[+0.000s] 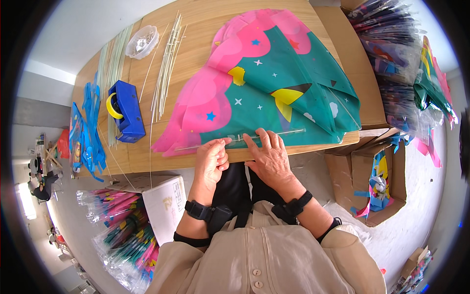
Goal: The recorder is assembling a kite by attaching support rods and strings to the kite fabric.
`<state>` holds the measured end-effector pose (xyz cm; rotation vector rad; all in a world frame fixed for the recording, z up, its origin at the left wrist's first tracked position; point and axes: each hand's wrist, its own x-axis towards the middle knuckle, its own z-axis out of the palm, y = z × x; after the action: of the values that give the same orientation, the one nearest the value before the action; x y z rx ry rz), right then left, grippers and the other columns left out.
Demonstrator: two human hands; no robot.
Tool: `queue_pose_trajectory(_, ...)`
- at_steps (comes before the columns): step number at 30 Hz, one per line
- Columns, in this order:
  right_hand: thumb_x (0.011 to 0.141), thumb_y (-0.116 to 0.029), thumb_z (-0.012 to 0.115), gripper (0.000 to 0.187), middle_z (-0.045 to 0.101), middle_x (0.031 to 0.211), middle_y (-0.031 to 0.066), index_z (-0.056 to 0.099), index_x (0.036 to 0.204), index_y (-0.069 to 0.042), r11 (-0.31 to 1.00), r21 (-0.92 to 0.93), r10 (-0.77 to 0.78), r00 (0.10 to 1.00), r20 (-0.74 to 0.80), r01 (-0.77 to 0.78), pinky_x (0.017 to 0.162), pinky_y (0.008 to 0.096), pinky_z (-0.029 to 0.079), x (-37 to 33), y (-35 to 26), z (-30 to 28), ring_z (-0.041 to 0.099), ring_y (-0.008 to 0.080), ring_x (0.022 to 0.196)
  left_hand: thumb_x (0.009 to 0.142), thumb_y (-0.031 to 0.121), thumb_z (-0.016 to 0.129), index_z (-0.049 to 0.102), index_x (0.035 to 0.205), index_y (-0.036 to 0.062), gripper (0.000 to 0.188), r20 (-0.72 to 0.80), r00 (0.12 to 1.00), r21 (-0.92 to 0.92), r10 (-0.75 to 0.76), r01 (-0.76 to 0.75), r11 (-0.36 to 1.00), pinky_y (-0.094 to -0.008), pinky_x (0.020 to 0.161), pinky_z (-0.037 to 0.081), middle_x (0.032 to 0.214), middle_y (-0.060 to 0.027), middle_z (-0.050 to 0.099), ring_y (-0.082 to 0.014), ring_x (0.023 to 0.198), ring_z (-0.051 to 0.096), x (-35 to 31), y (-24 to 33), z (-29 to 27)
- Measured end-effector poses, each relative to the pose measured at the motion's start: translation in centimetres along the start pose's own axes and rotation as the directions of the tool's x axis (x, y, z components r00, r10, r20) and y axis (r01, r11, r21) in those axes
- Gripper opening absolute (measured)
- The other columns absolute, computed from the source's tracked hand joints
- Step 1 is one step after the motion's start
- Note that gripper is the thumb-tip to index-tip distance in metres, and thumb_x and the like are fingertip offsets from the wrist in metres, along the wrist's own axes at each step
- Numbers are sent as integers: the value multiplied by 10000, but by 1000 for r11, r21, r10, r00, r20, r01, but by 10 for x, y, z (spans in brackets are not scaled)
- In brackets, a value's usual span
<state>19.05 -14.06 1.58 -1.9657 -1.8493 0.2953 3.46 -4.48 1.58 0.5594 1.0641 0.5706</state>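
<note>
A pink and green plastic kite sheet with stars and yellow shapes lies partly folded along the table's near edge. Across its near side runs a thin pale rod, with a small clear piece around its middle. My left hand is closed there, thumb and forefinger pinched together beside the clear piece; whatever is between them is too small to make out. Just to the right, my right hand rests palm down, fingers apart and stretched over the rod and sheet.
Several loose rods lie left of the sheet. Beyond them are a blue tape dispenser, a plastic tub and blue strips. Cardboard boxes stand right of the table; bagged bundles sit below left.
</note>
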Motion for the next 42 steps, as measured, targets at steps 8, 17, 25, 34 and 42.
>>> queue_pose_trajectory(8,634,-237,776,740,420,1230,132,461,1295,-133,1000,3,1,1000,-2,-1,979,424,359,-1,1,1,418,323,1137,890,78,516,570,960,-52,157,-19,1000,18,9,-8,1000,-215,356,248,525,61,327,-38,391,279,0,-3,3)
queue_pose_trajectory(17,605,-233,795,786,383,1233,133,447,1308,-181,999,31,-10,999,-30,11,937,452,379,-3,4,4,410,344,1108,892,108,546,577,952,-30,153,-63,997,85,50,-44,995,-210,365,244,534,65,336,-32,398,285,-1,-8,6)
queue_pose_trajectory(25,615,-281,800,775,394,1251,180,456,1308,-242,999,0,-48,998,32,48,963,449,359,-3,0,-5,404,359,1140,902,157,576,591,928,-13,173,-83,989,161,121,-107,981,-195,365,235,569,72,362,-15,421,299,0,-14,7)
queue_pose_trajectory(34,637,-370,778,765,403,1283,209,447,1318,-262,991,-113,-59,994,97,70,994,468,323,-1,-3,-3,396,368,1166,911,183,583,589,897,-2,185,-78,978,212,192,-172,962,-186,357,217,578,69,374,-3,434,292,0,-19,7)
queue_pose_trajectory(42,631,-358,781,767,412,1282,207,451,1314,-243,988,-139,-60,993,103,74,995,470,315,-1,-7,-4,403,362,1166,896,109,557,564,1049,-28,206,2,817,713,577,-406,572,-308,554,409,644,-26,466,-136,587,461,13,-38,-11)
